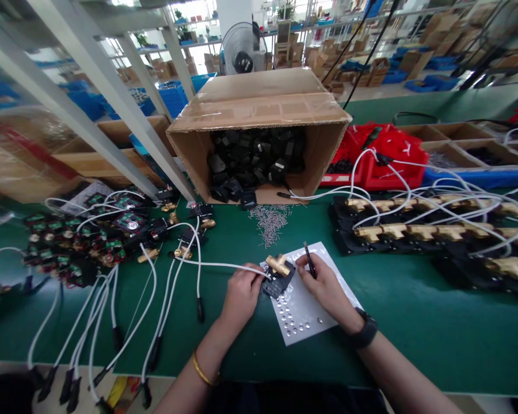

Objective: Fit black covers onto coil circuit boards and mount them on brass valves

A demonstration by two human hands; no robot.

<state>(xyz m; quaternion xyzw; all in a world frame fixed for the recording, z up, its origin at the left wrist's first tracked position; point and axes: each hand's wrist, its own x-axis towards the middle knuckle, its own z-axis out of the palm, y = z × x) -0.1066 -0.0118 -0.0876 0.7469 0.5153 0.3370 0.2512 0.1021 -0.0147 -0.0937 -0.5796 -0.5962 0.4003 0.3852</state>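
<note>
My left hand [240, 295] is closed on a small black module with a brass fitting [278, 273] and a white cable [216, 265] running off to the left. It holds the part over a white sheet [304, 310] dotted with small round stickers. My right hand [323, 283], a dark watch on its wrist, pinches black tweezers [308, 260] just right of the brass fitting, tip pointing up and away.
An open cardboard box [259, 109] of black parts lies on its side behind, with a pile of small metal pins [270, 218] before it. Finished brass-and-black units with white cables [435, 227] line the right; circuit-board assemblies [86, 236] crowd the left. Red bins [384, 158] stand behind.
</note>
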